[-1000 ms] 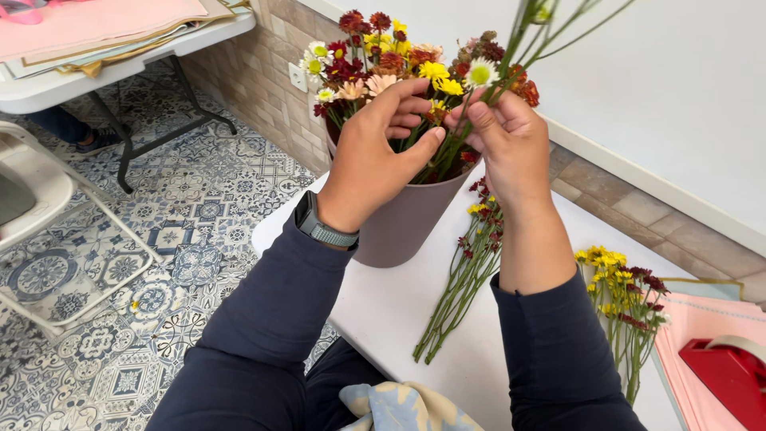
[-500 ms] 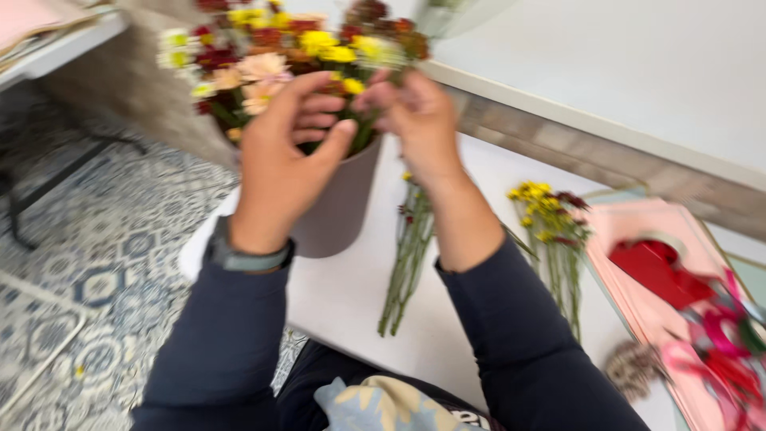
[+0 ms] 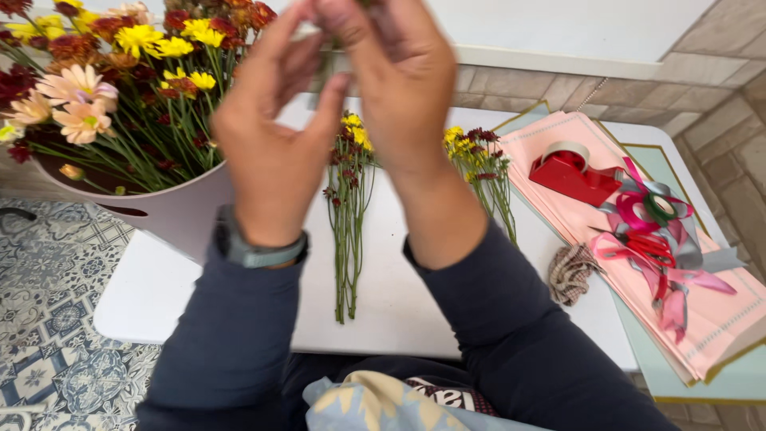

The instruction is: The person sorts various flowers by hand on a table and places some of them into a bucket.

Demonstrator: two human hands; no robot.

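Dark-blue sleeves: both forearms rise from the lap over the white table point(image 3: 167, 295).
Left hand point(image 3: 267, 136): raised, fingers curled toward the right hand.
Right hand point(image 3: 395, 88): fingertips pressed together on a thin green stem point(image 3: 329, 60), held above the table.
Table: loose flower stems point(image 3: 345, 215), second bunch point(image 3: 483, 172), red tape dispenser point(image 3: 570, 172), ribbons point(image 3: 654, 231).
Far left: flower bucket point(image 3: 171, 211).
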